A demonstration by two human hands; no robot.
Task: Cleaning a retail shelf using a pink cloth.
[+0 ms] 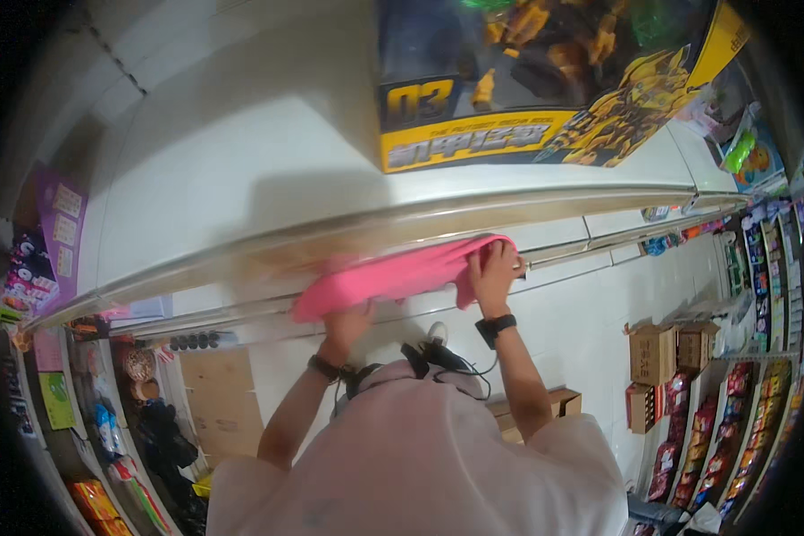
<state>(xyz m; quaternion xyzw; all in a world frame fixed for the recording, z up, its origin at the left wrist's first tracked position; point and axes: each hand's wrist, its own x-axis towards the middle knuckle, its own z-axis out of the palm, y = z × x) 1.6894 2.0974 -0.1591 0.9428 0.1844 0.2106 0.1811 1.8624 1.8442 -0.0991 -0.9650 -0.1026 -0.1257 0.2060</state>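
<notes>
R hand [493,281] part-curled, gripping pink cloth [402,279].

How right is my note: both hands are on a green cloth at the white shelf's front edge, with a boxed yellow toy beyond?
Not quite: the head view shows the cloth is pink, not green. The rest stands: the left hand and right hand are both on it at the front edge of the white shelf, with the boxed yellow toy beyond.

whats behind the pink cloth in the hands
A long, shiny, narrow shelf edge shows at either side of the pink cloth, which hides its middle and part of the left hand.
</notes>
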